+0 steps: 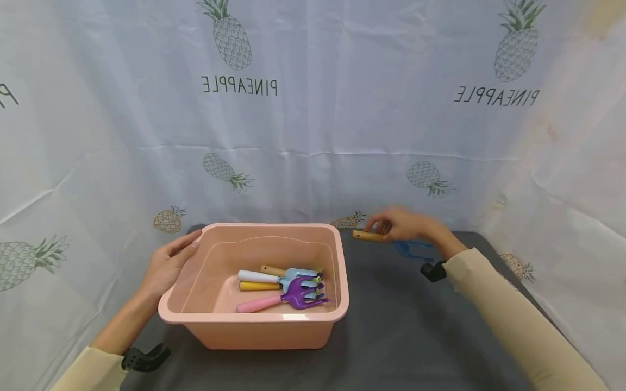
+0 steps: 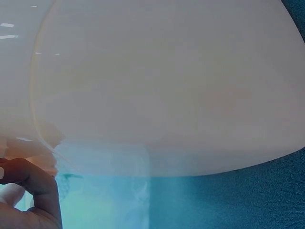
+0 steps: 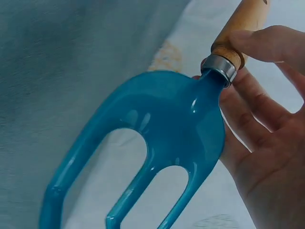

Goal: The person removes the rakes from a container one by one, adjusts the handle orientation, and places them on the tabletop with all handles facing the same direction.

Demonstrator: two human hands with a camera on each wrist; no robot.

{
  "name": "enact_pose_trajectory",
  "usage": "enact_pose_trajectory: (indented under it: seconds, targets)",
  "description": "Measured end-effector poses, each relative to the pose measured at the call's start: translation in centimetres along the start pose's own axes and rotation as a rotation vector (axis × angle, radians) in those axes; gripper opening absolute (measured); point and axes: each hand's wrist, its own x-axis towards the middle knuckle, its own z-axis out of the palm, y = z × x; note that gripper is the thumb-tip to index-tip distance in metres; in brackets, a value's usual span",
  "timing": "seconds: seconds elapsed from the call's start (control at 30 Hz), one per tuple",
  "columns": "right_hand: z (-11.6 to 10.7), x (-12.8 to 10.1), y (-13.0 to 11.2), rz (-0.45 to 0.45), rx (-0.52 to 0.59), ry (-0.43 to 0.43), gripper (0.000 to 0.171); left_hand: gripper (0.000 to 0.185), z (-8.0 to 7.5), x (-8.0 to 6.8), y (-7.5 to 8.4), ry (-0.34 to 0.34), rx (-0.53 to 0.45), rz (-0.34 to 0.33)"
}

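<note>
A pink plastic tub (image 1: pixel 342 282) stands on the dark table. Inside lie several small garden tools: a purple fork with a pink handle (image 1: pixel 283 299), a light blue tool with a white handle (image 1: pixel 274 277), a yellow-handled one (image 1: pixel 258 286) and a wooden-handled one (image 1: pixel 272 270). My left hand (image 1: pixel 171 263) grips the tub's left rim; its wall (image 2: pixel 162 86) fills the left wrist view, with a finger (image 2: pixel 40 191) below it. My right hand (image 1: pixel 403 225) holds a blue garden fork (image 3: pixel 157 148) by its wooden handle (image 1: pixel 368 236), above the table to the right of the tub.
A white cloth printed with pineapples (image 1: pixel 313 108) hangs behind and on both sides. The dark grey table top (image 1: pixel 401 331) stretches in front and to the right of the tub.
</note>
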Motion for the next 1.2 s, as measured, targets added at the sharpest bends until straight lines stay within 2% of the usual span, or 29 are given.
enact_pose_trajectory:
  seconds: [0.2, 0.4, 0.63, 0.7, 0.83, 1.2]
  targets:
    - [2.1, 0.6, 2.4, 0.022, -0.043, -0.003, 0.042, 0.063, -0.1, -0.1, 0.1, -0.001, 0.015, 0.018]
    - [3.8, 1.2, 4.0, 0.044, 0.007, -0.022, 0.040, 0.063, -0.1, -0.1, 0.1, 0.003, 0.018, 0.022]
    - [5.9, 2.1, 4.9, 0.067, 0.026, -0.068, 0.039, 0.062, 0.0, -0.2, 0.1, 0.012, 0.012, 0.013]
    - [6.4, 2.3, 5.2, 0.086, 0.030, -0.068, 0.039, 0.063, 0.0, -0.2, 0.1, 0.011, 0.001, 0.011]
    - [7.2, 2.6, 5.4, 0.068, 0.024, -0.057, 0.038, 0.063, 0.0, -0.3, 0.1, 0.009, 0.007, 0.012]
    - [8.4, 2.9, 5.7, 0.055, -0.072, -0.070, 0.045, 0.064, -0.1, -0.3, 0.2, 0.003, 0.023, 0.000]
